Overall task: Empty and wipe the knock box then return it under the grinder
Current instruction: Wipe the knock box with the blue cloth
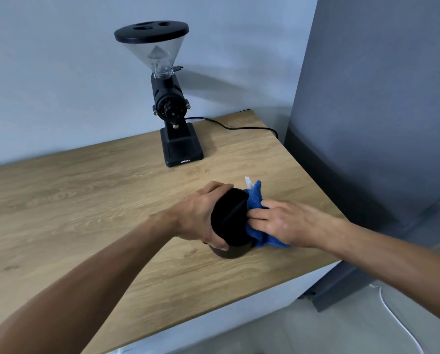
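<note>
Tilting toward right, black knock box (230, 221) is gripped by left hand (201, 217) near counter's (86, 205) right edge; blue cloth (256, 200) pressed at its rim under flat right hand (288, 222). Grinder (171, 108) stands near back edge, well apart.

We see a black knock box (230, 221) in our left hand (201, 215), a bright blue cloth (256, 200) under our right hand (285, 222), a black grinder (174, 108) with clear hopper beyond, and a light wood-grain surface (86, 200) below.
</note>
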